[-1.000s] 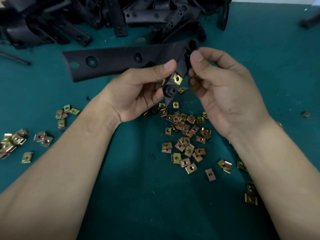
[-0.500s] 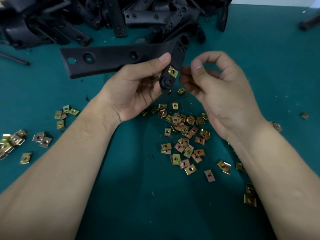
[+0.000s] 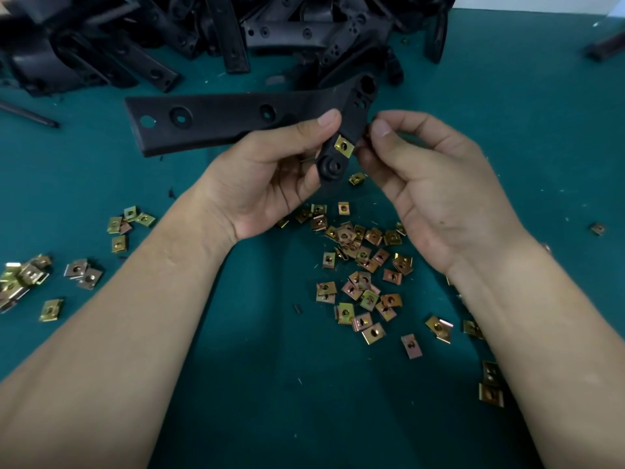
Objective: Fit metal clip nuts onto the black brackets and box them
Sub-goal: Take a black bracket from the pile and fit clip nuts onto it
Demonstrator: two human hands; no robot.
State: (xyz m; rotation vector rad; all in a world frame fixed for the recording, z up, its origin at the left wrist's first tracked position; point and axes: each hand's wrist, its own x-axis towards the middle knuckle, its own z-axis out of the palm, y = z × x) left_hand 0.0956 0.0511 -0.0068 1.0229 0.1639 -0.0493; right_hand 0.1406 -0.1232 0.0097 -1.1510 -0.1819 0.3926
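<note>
My left hand (image 3: 270, 177) grips a long black bracket (image 3: 220, 120) at its bend, thumb on top, and holds it above the green table. A brass clip nut (image 3: 344, 146) sits fitted on the bracket's short arm, just above a round boss. My right hand (image 3: 439, 191) is at the right edge of that short arm. Its fingers are curled, and thumb and forefinger pinch the bracket's edge beside the fitted nut. Whether they also hold a loose nut is hidden. Several loose clip nuts (image 3: 362, 262) lie scattered on the table below both hands.
A heap of black brackets (image 3: 203, 35) fills the far side of the table. More clip nuts (image 3: 30, 275) lie in small groups at the left edge, and a few (image 3: 490, 394) lie by my right forearm. The green mat (image 3: 304, 401) covers the table.
My right hand let go of the bracket's upper end, drew back slightly, then closed in on the short arm's edge. The bracket has tilted and shifted a little in my left hand.
</note>
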